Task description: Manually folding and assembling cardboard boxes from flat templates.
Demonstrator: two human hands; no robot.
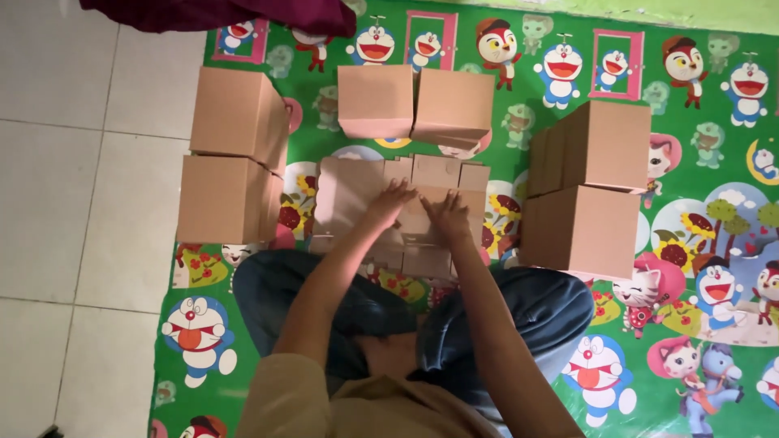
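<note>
A person sits cross-legged on a cartoon-printed green mat, which meets white tile floor along its left edge.

Near the mat's left edge stand two folded brown boxes, one behind the other and touching. Just right of them, in the middle of the mat and right in front of the knees, lies a flat cardboard blank. It rests flat on the mat, its flaps laid out in several panels; its long axis runs left to right, and its flapped far edge points away from the person toward the mat's far edge.

The left hand lies palm down on the blank's middle, fingers spread and pressing the cardboard. The right hand lies just beside it, nearly touching, also flat with fingers spread and pointing away from the body. Neither hand pinches anything.

Beyond the blank, toward the far edge, two more boxes sit side by side, the right one tilted. Toward the mat's right side stands another stack of boxes, well apart from the hands. A dark red cloth lies at the far left corner.
</note>
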